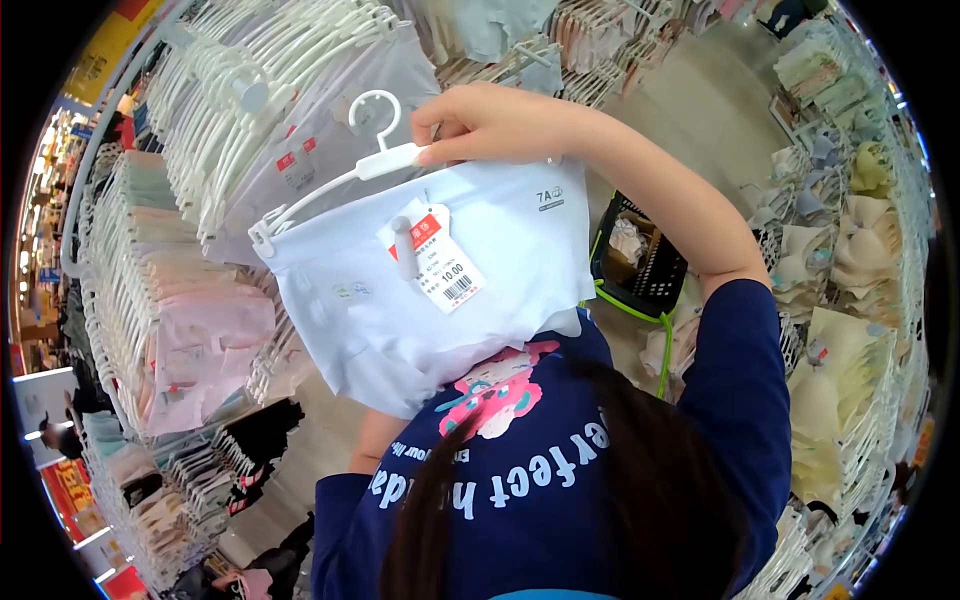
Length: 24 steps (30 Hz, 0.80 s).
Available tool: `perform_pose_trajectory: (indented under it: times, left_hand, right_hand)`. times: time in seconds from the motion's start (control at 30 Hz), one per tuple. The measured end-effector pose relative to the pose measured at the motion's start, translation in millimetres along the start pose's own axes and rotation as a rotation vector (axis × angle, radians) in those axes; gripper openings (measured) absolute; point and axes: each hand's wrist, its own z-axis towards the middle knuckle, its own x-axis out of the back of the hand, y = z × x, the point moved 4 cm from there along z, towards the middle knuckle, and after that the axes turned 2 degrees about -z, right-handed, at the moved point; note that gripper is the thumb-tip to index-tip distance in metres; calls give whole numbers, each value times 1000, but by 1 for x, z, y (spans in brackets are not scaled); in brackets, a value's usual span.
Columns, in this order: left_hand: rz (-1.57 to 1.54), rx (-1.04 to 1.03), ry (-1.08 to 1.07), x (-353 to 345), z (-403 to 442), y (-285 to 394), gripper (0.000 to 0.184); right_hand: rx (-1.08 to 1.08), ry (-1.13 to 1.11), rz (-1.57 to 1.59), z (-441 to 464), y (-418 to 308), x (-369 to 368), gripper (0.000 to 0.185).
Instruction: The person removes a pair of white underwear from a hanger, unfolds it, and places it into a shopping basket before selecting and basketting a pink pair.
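My right hand is closed on the middle bar of a white plastic hanger, its thumb and fingers pinching just right of the hook. From this hanger hangs a pair of pale blue underpants, spread wide in front of my chest and printed "7A" at the upper right. A white and red price tag reading 10.00 and a grey security tag are on the fabric. Only my left forearm shows below the garment; the left hand is hidden behind it.
A rack of hangers with grey garments stands close ahead on the left, with pink garments below. A black shopping basket with a green handle is beside my right arm. More garment racks line the right side.
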Motion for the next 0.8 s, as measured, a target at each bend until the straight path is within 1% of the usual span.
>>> perform_pose_trajectory:
  times: [0.1,0.2,0.3,0.4,0.43,0.53,0.57,0.7,0.8]
  left_hand:
    - [-9,-14,12,2,-8,-1,48]
    - [-13,-18,16,3,-14,-2,48]
    - [-23,-24,21,3,-18,-3,48]
    - [-34,-36,28,4,-25,-4,48]
    - [-40,-44,34,5,-27,-5,49]
    - [-59,-61,44,6,-32,-7,49]
    - [-66,-69,48,7,-33,-8,49]
    - [-102,-81,44,7,-37,-11,49]
    - [-109,-80,41,7,-41,-14,49]
  right_hand:
    - [47,9,-12,5,0,-2,21]
    - [12,-9,24,5,-3,-3,19]
    - [48,-10,1,6,-4,-4,19]
    - [10,-24,17,8,-6,-5,18]
    - [40,18,49,10,-4,-7,16]
    - [31,-3,65,13,-2,-7,15]
    - [58,22,50,15,2,-7,14]
    - [43,58,84,14,0,-4,15]
    - [83,98,68,17,3,-2,15]
